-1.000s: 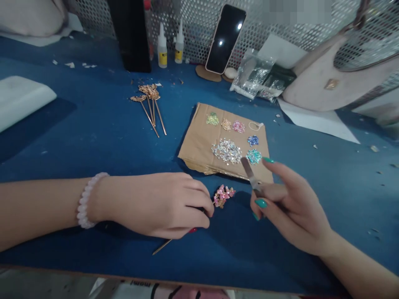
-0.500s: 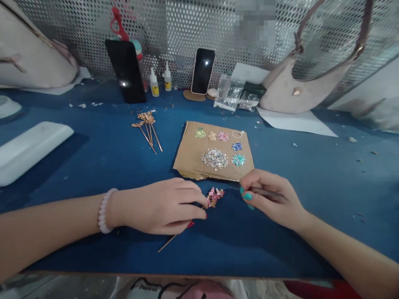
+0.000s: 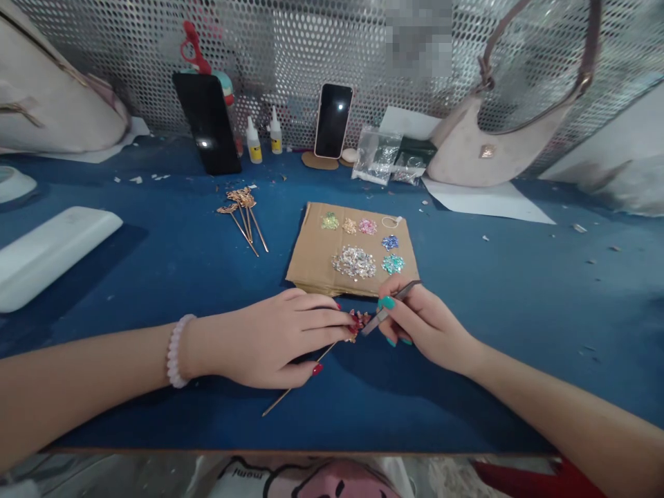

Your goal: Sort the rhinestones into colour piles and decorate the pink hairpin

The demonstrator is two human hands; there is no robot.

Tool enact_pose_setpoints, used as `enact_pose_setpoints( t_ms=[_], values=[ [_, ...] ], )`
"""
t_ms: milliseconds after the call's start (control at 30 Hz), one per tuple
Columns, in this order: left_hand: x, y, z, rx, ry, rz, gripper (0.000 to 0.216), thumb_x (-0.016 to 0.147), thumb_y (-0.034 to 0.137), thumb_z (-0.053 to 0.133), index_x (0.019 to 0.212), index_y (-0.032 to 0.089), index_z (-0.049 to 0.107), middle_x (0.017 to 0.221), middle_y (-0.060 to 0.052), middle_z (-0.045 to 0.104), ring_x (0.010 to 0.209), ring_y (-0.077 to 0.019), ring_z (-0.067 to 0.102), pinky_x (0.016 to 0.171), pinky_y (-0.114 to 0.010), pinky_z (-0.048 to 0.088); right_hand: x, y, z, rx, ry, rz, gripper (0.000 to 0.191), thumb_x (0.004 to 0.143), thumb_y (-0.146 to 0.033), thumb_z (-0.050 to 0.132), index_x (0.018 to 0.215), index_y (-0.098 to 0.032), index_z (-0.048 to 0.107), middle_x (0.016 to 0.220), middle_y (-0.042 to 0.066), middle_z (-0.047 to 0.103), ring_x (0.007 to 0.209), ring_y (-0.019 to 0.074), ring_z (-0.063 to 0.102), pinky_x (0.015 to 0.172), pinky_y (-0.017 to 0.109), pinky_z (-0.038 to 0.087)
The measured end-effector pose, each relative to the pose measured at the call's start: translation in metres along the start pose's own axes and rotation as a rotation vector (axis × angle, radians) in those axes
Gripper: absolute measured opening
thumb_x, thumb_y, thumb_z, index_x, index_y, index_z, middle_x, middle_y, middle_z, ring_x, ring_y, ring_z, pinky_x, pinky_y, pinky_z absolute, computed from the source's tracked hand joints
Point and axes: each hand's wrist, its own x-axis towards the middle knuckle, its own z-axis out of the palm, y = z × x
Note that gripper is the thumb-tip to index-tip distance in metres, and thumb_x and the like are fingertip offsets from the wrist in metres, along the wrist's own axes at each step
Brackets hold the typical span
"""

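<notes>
A gold hairpin (image 3: pixel 277 402) with a pink flower head lies slanted on the blue table. My left hand (image 3: pixel 274 339) is over it, fingertips holding the flower head down and thumb apart near the stem. The fingers partly hide the flowers. Tweezers (image 3: pixel 381 317) are pinched in my right hand (image 3: pixel 433 325), their tips pointing down-left right beside the flower head. Whether the tips touch it or carry anything I cannot make out. Behind both hands sits a cardboard piece (image 3: pixel 311 259) bearing small piles of rhinestones: silver (image 3: pixel 354 263), teal (image 3: pixel 393 263), blue, pink, gold and green.
Several bare gold hairpins (image 3: pixel 243 211) lie back left. A white case (image 3: pixel 57 252) rests at the left. Two glue bottles (image 3: pixel 254 142), a dark phone (image 3: pixel 207 124), a second phone (image 3: pixel 333 121), plastic bags (image 3: pixel 376 158) and a handbag (image 3: pixel 498 149) line the metal mesh.
My right hand has moved left with the tweezers, bringing their tips to the flower head. My left fingers have slid forward over the flowers. The view has shifted slightly.
</notes>
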Motion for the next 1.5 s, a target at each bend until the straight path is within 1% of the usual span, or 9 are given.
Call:
enact_pose_setpoints(
  t_ms=[100, 267, 467, 633, 733, 900, 1333, 1500],
  values=[
    [0.0002, 0.0001, 0.0001, -0.015, 0.011, -0.007, 0.042, 0.091, 0.025, 0.044, 0.132, 0.016, 0.043, 0.139, -0.010, 0.045, 0.131, -0.0253, 0.032, 0.106, -0.039, 0.028, 0.0006, 0.0013, 0.0005, 0.012, -0.021, 0.011, 0.017, 0.095, -0.035, 0.034, 0.088, -0.020, 0.038, 0.051, -0.008, 0.049, 0.042, 0.0051, 0.038, 0.041, 0.019, 0.030],
    [0.0004, -0.0004, 0.0005, -0.011, 0.022, -0.008, 0.042, 0.090, 0.025, 0.045, 0.132, 0.015, 0.044, 0.137, -0.012, 0.045, 0.130, -0.0269, 0.033, 0.106, -0.040, 0.029, 0.0007, 0.0020, 0.0006, -0.001, -0.018, 0.024, 0.018, 0.094, -0.036, 0.036, 0.089, -0.020, 0.039, 0.052, -0.008, 0.049, 0.043, 0.0054, 0.039, 0.041, 0.020, 0.030],
    [0.0005, -0.0001, 0.0019, 0.001, 0.010, -0.019, 0.042, 0.090, 0.025, 0.044, 0.131, 0.016, 0.045, 0.137, -0.011, 0.044, 0.130, -0.0278, 0.032, 0.105, -0.041, 0.030, 0.0004, 0.0029, 0.0013, -0.015, -0.013, 0.010, 0.017, 0.094, -0.035, 0.035, 0.089, -0.019, 0.039, 0.053, -0.008, 0.047, 0.043, 0.0053, 0.040, 0.041, 0.020, 0.030],
    [0.0001, 0.0000, 0.0025, 0.013, 0.041, -0.014, 0.044, 0.089, 0.024, 0.046, 0.132, 0.017, 0.044, 0.136, -0.012, 0.045, 0.129, -0.0290, 0.034, 0.103, -0.040, 0.032, 0.0012, 0.0005, 0.0019, -0.041, -0.011, 0.040, 0.014, 0.094, -0.032, 0.036, 0.089, -0.019, 0.039, 0.052, -0.008, 0.048, 0.042, 0.0049, 0.039, 0.041, 0.020, 0.030],
    [-0.0001, -0.0001, 0.0030, 0.022, 0.034, -0.016, 0.044, 0.089, 0.025, 0.045, 0.132, 0.017, 0.044, 0.137, -0.012, 0.044, 0.129, -0.0290, 0.034, 0.103, -0.040, 0.031, 0.0009, 0.0002, 0.0020, -0.042, -0.007, 0.050, 0.015, 0.094, -0.033, 0.036, 0.089, -0.020, 0.039, 0.053, -0.008, 0.047, 0.043, 0.0053, 0.040, 0.042, 0.020, 0.030],
    [0.0002, -0.0003, 0.0037, 0.029, -0.006, -0.031, 0.045, 0.090, 0.026, 0.043, 0.134, 0.016, 0.043, 0.139, -0.011, 0.041, 0.130, -0.0281, 0.030, 0.105, -0.040, 0.027, 0.0003, 0.0027, 0.0013, -0.035, -0.018, 0.017, 0.016, 0.094, -0.035, 0.036, 0.089, -0.020, 0.040, 0.053, -0.008, 0.046, 0.043, 0.0057, 0.041, 0.043, 0.020, 0.031],
    [0.0009, 0.0001, 0.0035, 0.035, -0.005, -0.033, 0.045, 0.089, 0.024, 0.043, 0.133, 0.017, 0.043, 0.138, -0.011, 0.042, 0.129, -0.0282, 0.031, 0.103, -0.039, 0.028, 0.0011, 0.0056, 0.0002, -0.066, -0.031, -0.030, 0.013, 0.095, -0.027, 0.032, 0.087, -0.020, 0.040, 0.055, -0.008, 0.047, 0.045, 0.0051, 0.042, 0.044, 0.021, 0.032],
    [0.0009, 0.0003, 0.0039, 0.034, 0.001, -0.035, 0.044, 0.089, 0.024, 0.042, 0.133, 0.017, 0.043, 0.138, -0.010, 0.042, 0.129, -0.0276, 0.033, 0.103, -0.038, 0.028, 0.0003, 0.0076, -0.0003, -0.075, -0.031, -0.036, 0.012, 0.095, -0.028, 0.032, 0.089, -0.021, 0.040, 0.055, -0.008, 0.048, 0.045, 0.0055, 0.042, 0.045, 0.021, 0.032]
  ],
)
